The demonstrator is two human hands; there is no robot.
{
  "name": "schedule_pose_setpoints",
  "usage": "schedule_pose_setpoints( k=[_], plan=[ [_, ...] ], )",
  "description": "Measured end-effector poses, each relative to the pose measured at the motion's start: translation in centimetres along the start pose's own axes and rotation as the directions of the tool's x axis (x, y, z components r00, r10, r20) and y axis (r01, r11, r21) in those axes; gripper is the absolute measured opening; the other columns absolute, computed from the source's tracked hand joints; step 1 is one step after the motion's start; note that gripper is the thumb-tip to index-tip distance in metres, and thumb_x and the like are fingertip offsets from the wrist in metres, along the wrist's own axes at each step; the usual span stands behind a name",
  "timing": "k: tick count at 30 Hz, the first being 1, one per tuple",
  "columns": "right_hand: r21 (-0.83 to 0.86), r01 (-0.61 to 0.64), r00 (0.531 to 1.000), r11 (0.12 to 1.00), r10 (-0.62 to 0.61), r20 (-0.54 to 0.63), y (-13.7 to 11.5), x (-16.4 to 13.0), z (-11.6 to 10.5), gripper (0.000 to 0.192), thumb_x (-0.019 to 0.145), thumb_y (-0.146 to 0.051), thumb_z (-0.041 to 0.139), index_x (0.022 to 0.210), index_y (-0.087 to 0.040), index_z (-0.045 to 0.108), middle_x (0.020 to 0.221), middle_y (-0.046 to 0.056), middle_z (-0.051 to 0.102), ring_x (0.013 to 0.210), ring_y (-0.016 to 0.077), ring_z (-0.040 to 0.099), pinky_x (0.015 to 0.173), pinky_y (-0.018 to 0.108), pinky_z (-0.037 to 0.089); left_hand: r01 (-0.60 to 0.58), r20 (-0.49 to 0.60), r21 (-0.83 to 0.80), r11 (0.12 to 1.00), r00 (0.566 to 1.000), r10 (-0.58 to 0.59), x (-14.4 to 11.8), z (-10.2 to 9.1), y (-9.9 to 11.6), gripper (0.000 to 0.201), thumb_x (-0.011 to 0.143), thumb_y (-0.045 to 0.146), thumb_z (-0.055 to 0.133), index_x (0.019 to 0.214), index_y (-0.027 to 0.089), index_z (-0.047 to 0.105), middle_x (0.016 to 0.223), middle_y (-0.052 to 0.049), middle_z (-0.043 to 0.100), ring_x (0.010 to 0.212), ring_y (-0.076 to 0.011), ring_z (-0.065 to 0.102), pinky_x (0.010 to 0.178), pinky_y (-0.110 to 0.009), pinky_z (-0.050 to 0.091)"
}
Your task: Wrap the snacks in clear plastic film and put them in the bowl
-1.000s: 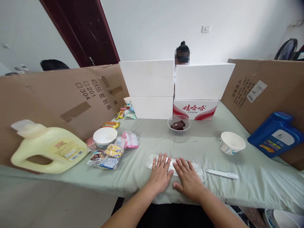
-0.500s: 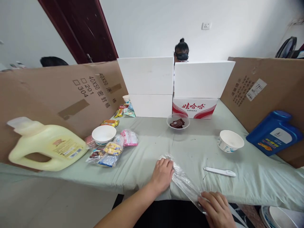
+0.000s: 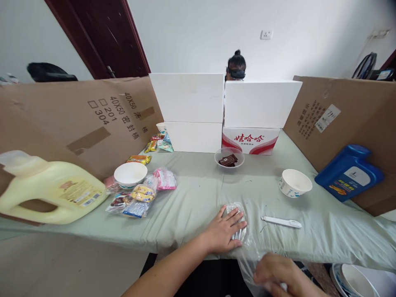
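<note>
At the near edge of the surface [image 3: 192,194], which is covered with a soft pale green cloth, lies a thin transparent plastic bag [image 3: 237,220]. It is crinkled and shiny, and it hangs over the edge toward the person. The left hand [image 3: 223,232] rests flat on the bag with fingers spread, pressing and not closed around anything. The right hand [image 3: 280,275] is below the edge, blurred, and its fingers pinch the lower end of the bag. Just to the right of the bag lies a slim white plastic tool [image 3: 281,222]. Farther back stand a round white paper bowl [image 3: 295,182] and a small glass bowl [image 3: 229,157] with dark brown pieces.
</note>
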State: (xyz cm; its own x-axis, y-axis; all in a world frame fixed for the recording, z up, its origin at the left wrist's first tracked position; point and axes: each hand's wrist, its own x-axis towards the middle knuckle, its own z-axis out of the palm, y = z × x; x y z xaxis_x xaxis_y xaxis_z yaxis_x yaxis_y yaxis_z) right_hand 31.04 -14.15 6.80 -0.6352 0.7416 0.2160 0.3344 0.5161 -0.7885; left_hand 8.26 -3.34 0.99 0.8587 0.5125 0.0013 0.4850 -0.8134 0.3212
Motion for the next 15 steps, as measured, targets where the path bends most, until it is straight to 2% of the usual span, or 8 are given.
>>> schedule_pose_setpoints(
  k=[2,4,6,10,15],
  plan=[
    [0.040,-0.164,0.985,0.986,0.166,-0.037,1.0,2.7,-0.9,0.034,0.097,-0.038,0.036,0.096,-0.021,0.066,0.078,0.004,0.068,0.072,0.0146,0.064,0.067,0.025,0.050,-0.011,-0.024,0.013,1.000,1.000,0.011,0.1,0.0,0.1,0.061,0.094,0.056,0.039,0.148,0.029,0.028,0.157,-0.006,0.024,0.146,-0.0270,0.014,0.115,-0.058,0.002],
    [0.032,-0.362,0.928,0.932,0.363,-0.083,2.7,5.8,-1.4,0.035,0.096,-0.037,0.035,0.090,-0.020,0.065,0.069,0.001,0.065,0.064,0.0138,0.060,0.063,0.025,0.048,-0.012,-0.056,0.030,0.999,0.998,0.014,0.1,0.1,0.3,0.060,0.093,0.051,0.045,0.146,0.027,0.032,0.155,-0.007,0.030,0.145,-0.0279,0.017,0.116,-0.059,0.004],
    [-0.081,-0.477,0.870,0.875,0.457,-0.184,4.8,8.6,-1.5,0.026,0.091,-0.032,0.041,0.089,-0.020,0.064,0.068,0.000,0.065,0.064,0.0145,0.059,0.062,0.025,0.045,-0.003,-0.081,0.049,0.999,0.997,0.007,0.2,0.1,0.4,0.059,0.091,0.048,0.050,0.144,0.025,0.037,0.150,-0.009,0.038,0.144,-0.0283,0.022,0.116,-0.058,0.004],
    [-0.179,-0.542,0.827,0.821,0.484,-0.285,8.1,11.7,-0.5,0.020,0.086,-0.025,0.045,0.090,-0.021,0.064,0.074,0.001,0.067,0.070,0.0166,0.061,0.066,0.027,0.041,0.014,-0.099,0.082,0.997,0.995,-0.006,0.2,0.0,0.6,0.063,0.087,0.050,0.054,0.141,0.021,0.042,0.145,-0.011,0.046,0.141,-0.0278,0.027,0.118,-0.054,0.004],
    [-0.224,-0.542,0.824,0.810,0.459,-0.332,9.2,11.6,0.7,0.021,0.089,-0.029,0.043,0.092,-0.021,0.062,0.076,0.002,0.067,0.069,0.0163,0.061,0.065,0.026,0.040,0.029,-0.138,0.069,0.997,0.990,-0.019,0.0,-0.2,0.6,0.066,0.086,0.052,0.056,0.143,0.023,0.038,0.149,-0.009,0.041,0.143,-0.0266,0.024,0.119,-0.052,0.006]
  ],
)
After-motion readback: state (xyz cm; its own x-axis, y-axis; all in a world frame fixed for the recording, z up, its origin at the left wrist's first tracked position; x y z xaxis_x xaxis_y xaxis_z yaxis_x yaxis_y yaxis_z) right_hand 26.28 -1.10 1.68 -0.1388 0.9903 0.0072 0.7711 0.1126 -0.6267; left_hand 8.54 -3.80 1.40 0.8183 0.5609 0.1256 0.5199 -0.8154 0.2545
